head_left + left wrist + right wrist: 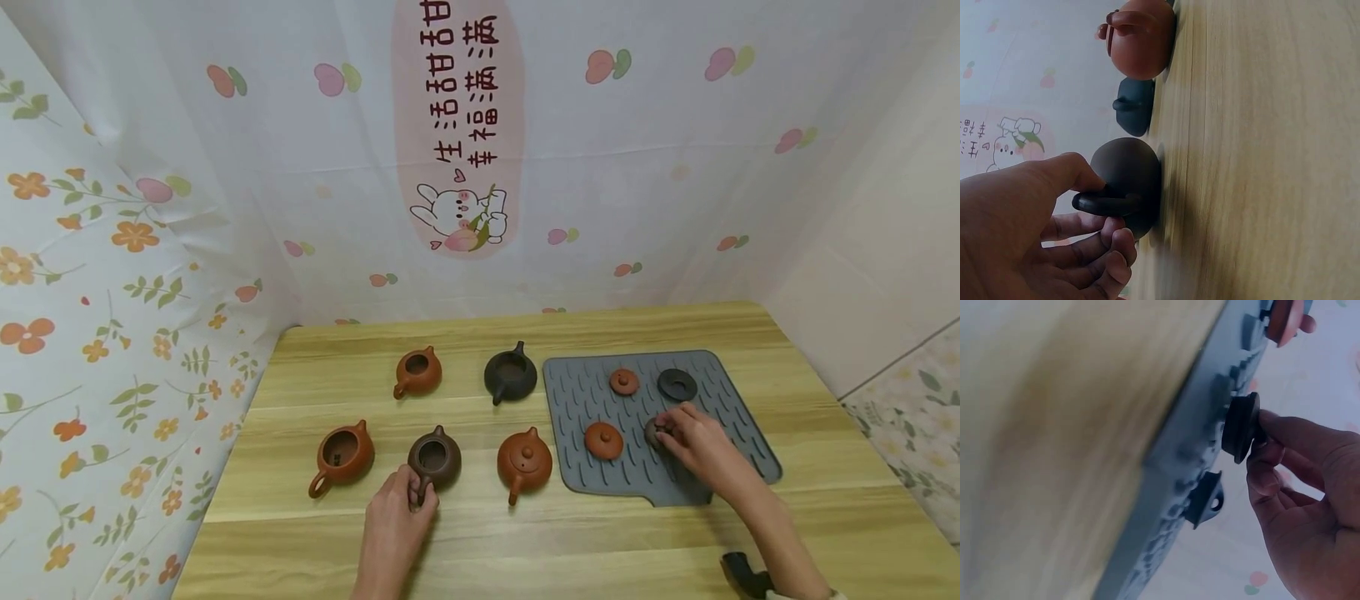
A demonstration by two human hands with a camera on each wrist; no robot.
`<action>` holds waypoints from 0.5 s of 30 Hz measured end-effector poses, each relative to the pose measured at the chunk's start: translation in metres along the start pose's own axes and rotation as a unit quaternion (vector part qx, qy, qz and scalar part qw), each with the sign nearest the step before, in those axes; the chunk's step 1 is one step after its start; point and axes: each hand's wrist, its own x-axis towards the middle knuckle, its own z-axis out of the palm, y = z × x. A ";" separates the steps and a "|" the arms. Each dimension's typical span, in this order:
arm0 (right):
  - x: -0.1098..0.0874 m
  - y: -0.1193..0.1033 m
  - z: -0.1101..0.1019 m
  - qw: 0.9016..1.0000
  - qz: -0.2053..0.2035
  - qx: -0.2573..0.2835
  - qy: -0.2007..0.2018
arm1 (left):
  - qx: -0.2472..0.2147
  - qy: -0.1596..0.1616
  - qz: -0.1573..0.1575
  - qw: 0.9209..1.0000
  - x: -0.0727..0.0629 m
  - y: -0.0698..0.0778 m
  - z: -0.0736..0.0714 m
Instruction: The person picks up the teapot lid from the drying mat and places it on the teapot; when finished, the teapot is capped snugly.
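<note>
From where I sit, the head view shows the left hand [401, 508] gripping the handle of a dark brown teapot [442, 462], left of the desk's middle, its lidless mouth facing up. Only the left wrist view gives me the thumb against the handle's base and the fingers curled beneath its loop; there I lose the mouth. Over a grey mat [577, 473] toward the desk's right edge, the right hand [693, 437] pinches a dark lid [652, 432] by its knob. The head view half hides that lid, but the right wrist view shows its rim and inner collar side-on; whether it touches the mat I cannot tell. That view also reveals a hole through the knob of the black lid [1205, 500], which lies near the mat's far right corner. A lidded terracotta teapot [525, 462] stands just beside the mat's left edge.
</note>
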 end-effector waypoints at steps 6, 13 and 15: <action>0.010 -0.012 -0.003 0.999 -0.006 -0.002 0.038 | 0.001 0.000 -0.001 1.000 0.000 -0.002 0.001; 0.019 -0.025 -0.001 0.998 -0.044 0.000 0.052 | -0.005 -0.004 -0.004 1.000 0.000 -0.002 0.001; 0.021 -0.028 0.000 0.998 -0.047 0.000 0.053 | -0.006 -0.004 -0.004 1.000 0.000 -0.002 0.001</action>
